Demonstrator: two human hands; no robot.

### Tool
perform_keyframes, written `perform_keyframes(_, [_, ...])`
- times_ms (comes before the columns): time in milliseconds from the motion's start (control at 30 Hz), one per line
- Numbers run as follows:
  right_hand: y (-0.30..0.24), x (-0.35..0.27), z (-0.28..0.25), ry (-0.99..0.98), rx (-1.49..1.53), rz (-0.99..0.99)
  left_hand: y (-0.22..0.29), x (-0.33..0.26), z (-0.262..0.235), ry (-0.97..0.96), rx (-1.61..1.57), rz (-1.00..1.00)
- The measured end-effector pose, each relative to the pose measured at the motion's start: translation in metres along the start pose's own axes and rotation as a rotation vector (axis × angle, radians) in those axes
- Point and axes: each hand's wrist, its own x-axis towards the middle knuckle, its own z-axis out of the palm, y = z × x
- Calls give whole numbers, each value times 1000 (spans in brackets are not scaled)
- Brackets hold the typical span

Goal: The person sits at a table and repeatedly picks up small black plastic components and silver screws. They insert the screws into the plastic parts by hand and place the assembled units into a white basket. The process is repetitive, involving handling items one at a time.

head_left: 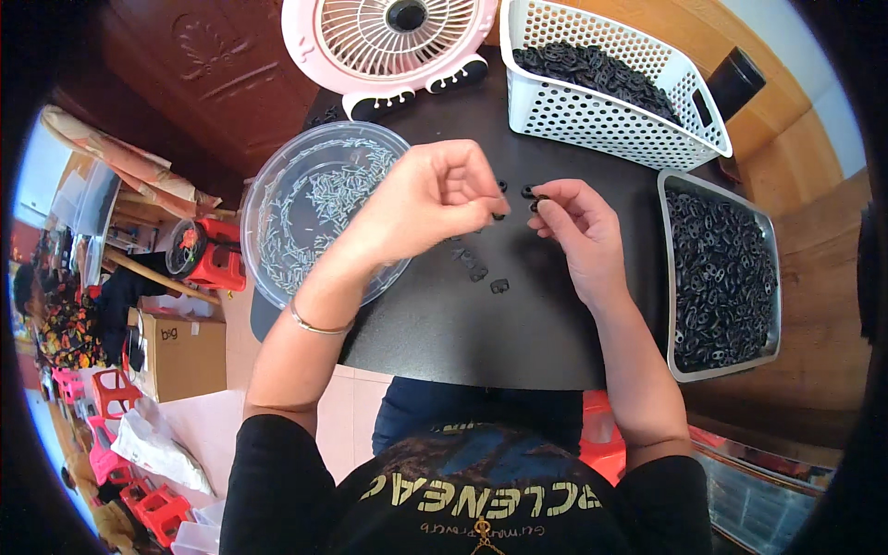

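My right hand (585, 231) pinches a small black plastic link piece (529, 192) between thumb and fingers above the dark table. Just left of it, my left hand (444, 194) is closed in a pinch, slightly blurred. Small black bits show at its fingertips; whether they are held or lie behind them is unclear. Below the hands, a few black link pieces (499, 286) lie on the table (444, 347). A clear round tub (262, 185) of small silvery metal pins (338, 190) stands beneath and beside my left forearm.
A white perforated basket (610, 139) of black pieces stands at the back right. A pale tray (670, 305) full of black two-holed links (726, 277) lies right of my right arm. At the back is a pink fan (347, 88). A cardboard box (185, 351) and red stools stand left.
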Motion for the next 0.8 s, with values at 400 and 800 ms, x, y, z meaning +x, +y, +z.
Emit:
perform_keyframes(400, [-7, -8, 4, -30, 34, -39, -24, 0, 21, 149, -283, -75])
perform_keyframes(800, [-3, -9, 6, -39, 63, -97, -35, 2, 22, 157, -380, -38])
